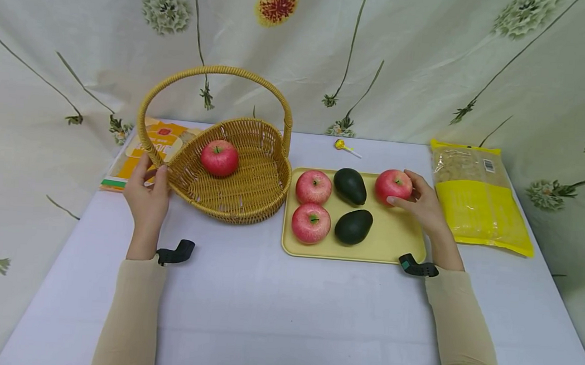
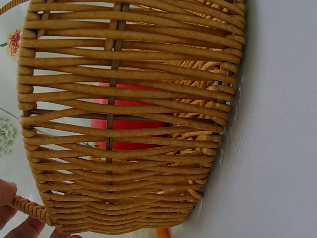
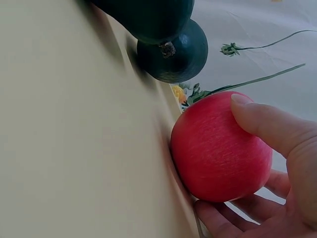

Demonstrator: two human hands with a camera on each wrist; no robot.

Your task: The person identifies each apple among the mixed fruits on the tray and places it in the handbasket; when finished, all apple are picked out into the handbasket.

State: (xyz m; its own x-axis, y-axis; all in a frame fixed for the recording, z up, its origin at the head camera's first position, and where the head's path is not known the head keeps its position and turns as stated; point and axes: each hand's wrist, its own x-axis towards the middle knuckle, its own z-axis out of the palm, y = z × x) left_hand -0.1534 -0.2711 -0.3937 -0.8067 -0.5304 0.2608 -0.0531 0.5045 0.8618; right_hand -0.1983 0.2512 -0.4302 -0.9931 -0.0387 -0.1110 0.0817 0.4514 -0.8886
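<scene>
My left hand [image 1: 147, 199] grips the base of the handle of a wicker basket [image 1: 255, 215]; in the left wrist view, its thumb and fingers [image 2: 7, 192] are around the handle. One red apple [image 1: 219, 158] lies inside the basket and shows through the weave. My right hand [image 1: 428, 208] holds another red apple [image 1: 390, 186] between thumb and fingers, at the far right part of a yellow tray [image 1: 394, 242]. That apple seems to touch the tray in the right wrist view. Two more apples [image 1: 311, 223] and two dark green avocados [image 1: 353, 227] lie on the tray's left half.
A lollipop [image 1: 343, 146] lies behind the tray. At the right stands a yellow, partly clear bag [image 1: 482, 208] lying flat. An orange and white package [image 1: 168, 135] lies behind the basket's left side. Flowered cloth [image 1: 407, 33] hangs along the table's back edge.
</scene>
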